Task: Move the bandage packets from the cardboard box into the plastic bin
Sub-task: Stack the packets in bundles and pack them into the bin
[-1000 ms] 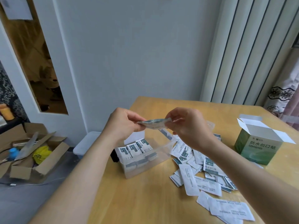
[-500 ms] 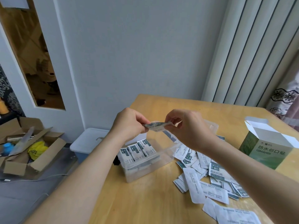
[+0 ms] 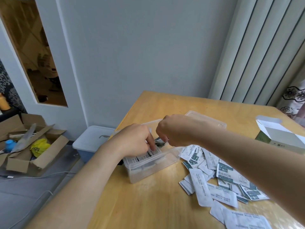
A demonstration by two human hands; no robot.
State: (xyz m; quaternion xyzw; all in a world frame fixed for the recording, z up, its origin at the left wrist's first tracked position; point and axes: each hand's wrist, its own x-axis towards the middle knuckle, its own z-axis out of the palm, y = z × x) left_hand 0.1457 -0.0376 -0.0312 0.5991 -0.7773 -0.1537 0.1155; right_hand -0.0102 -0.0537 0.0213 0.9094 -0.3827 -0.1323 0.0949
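Two hands work inside the plastic bin (image 3: 145, 174): the right hand (image 3: 176, 129) pinches a bandage packet (image 3: 158, 142) just above its stacked packets (image 3: 143, 157), the left hand (image 3: 132, 141) presses those with a straight forefinger (image 3: 152, 143). Loose packets (image 3: 227, 176) lie right of the bin, the cardboard box (image 3: 280, 134) farther right.

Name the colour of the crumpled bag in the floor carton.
Yellow crumpled bag; the head view shows it best.

Soft, even daylight, faint sheen on the table (image 3: 148, 204), wide-angle curvature at edges, slight motion blur.
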